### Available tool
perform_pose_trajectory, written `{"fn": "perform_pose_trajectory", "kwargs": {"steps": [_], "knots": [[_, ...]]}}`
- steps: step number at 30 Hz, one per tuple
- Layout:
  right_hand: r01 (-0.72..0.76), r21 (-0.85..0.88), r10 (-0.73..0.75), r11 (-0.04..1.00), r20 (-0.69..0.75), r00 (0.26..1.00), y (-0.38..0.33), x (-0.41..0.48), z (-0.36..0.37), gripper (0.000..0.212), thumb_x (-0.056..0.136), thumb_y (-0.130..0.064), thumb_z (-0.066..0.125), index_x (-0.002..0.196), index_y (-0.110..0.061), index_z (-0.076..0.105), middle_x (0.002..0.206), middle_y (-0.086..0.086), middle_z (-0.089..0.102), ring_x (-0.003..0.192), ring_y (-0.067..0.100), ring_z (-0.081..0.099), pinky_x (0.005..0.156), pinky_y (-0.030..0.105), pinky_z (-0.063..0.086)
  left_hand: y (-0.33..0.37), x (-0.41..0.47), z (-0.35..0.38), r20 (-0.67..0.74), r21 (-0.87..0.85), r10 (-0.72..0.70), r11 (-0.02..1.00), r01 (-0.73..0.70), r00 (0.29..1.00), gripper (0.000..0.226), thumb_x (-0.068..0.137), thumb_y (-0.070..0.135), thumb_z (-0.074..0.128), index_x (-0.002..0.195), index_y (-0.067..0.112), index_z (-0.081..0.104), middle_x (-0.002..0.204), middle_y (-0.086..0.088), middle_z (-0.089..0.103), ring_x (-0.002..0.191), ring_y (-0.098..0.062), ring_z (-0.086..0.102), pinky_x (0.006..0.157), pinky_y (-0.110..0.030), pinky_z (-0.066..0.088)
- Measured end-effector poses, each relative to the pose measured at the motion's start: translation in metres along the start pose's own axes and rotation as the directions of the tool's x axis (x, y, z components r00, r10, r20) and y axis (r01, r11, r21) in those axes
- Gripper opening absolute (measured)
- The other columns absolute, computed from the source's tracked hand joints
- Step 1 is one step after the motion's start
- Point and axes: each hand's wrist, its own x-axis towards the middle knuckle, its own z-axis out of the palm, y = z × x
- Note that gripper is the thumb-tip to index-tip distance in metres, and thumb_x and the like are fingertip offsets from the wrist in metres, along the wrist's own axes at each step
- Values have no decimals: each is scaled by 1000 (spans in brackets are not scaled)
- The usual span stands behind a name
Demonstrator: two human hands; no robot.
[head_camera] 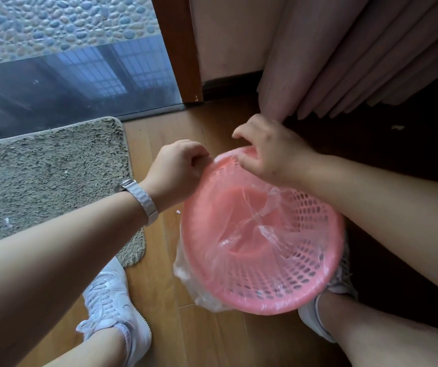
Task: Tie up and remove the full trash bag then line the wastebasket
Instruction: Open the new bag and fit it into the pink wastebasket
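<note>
The left hand (178, 165) has its fingers curled and pinches the edge of a clear plastic bag (241, 234) against the far rim of a pink wastebasket (292, 305). The right hand (268, 152), just beside it, hooks its fingers over the same stretch of rim and holds the film there, with the forefinger lifted clear. A white watch (143, 200) sits on the left wrist. The wastebasket is round, with a solid smooth rim and walls pierced by rows of small oval holes. It stands on the wooden floor (159, 260) between the person's feet. The bag lies crumpled and glossy inside it, gathered in folds toward the middle. Its edge is turned over the rim on the left and near sides, where it hangs down the outer wall in a loose bunch. White shoes (109, 300) flank the basket. A shaggy grey mat (48, 176) lies to the left before a glass door (67, 75). Pink curtains (331, 62) hang beyond the hands.
</note>
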Motion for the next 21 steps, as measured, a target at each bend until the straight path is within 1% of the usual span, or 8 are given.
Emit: {"fn": "perform_pose_trajectory", "kwargs": {"steps": [2, 5, 7, 10, 13, 18, 19, 21], "knots": [[23, 32, -23, 999, 19, 1000, -6, 3, 4, 27, 92, -33, 54, 111, -16, 63, 111, 4, 56, 103, 24, 53, 83, 44, 48, 2, -4, 4, 34, 10, 23, 1000, -23, 999, 13, 87, 15, 64, 76, 12, 71, 75, 0, 65, 73, -20, 59, 69, -29, 45], [77, 105, -80, 992, 27, 996, -5, 2, 7, 20, 93, -25, 54, 97, -10, 67, 97, 6, 59, 92, 22, 54, 79, 43, 47, 0, -6, 4, 38, -92, -66, 993, 70, 997, 12, 88, 16, 61, 80, 15, 70, 72, 6, 64, 67, -17, 59, 67, -30, 49], [94, 160, -94, 983, -4, 996, -1, -1, 7, 15, 92, -18, 57, 93, -8, 67, 93, 7, 60, 88, 21, 55, 79, 42, 47, -1, -8, 0, 84, -193, -93, 975, 108, 992, 13, 89, 16, 61, 82, 23, 70, 74, 12, 66, 66, -11, 61, 67, -26, 50], [115, 202, -103, 973, -71, 992, 0, -6, 7, 9, 90, -9, 57, 93, -7, 66, 91, 7, 61, 86, 21, 55, 77, 38, 47, 1, -12, -4, 157, -262, -34, 962, 75, 987, 18, 89, 19, 64, 87, 37, 69, 83, 14, 65, 67, -3, 57, 67, -17, 45], [104, 205, -86, 973, -95, 992, -2, -8, 9, 9, 90, -9, 56, 93, -8, 65, 89, 4, 60, 85, 19, 54, 76, 37, 46, 4, -14, -5, 187, -308, -5, 949, 63, 982, 12, 86, 29, 69, 94, 38, 68, 87, 13, 58, 70, -3, 55, 69, -15, 45], [54, 210, -32, 976, -104, 994, -5, -3, 12, 10, 90, -13, 54, 94, -10, 63, 89, 1, 59, 84, 17, 52, 73, 38, 46, 11, -13, -5, 193, -272, 27, 962, 27, 981, 30, 75, 59, 66, 95, 36, 64, 91, 16, 55, 77, 0, 56, 67, -9, 44], [41, 214, -19, 976, -103, 995, -5, -2, 13, 10, 90, -13, 55, 94, -10, 63, 89, 2, 58, 84, 17, 52, 73, 38, 46, 11, -14, -6, 191, -239, 45, 971, 2, 980, 32, 73, 59, 68, 93, 34, 63, 90, 17, 54, 77, -2, 57, 67, -11, 46], [8, 226, 15, 974, -102, 995, -4, -1, 14, 10, 91, -15, 56, 94, -10, 64, 89, 2, 58, 82, 17, 53, 72, 36, 46, 10, -16, -8, 169, -156, 78, 986, -52, 982, 20, 75, 41, 72, 86, 30, 60, 87, 15, 55, 74, -6, 58, 65, -23, 50]]}}
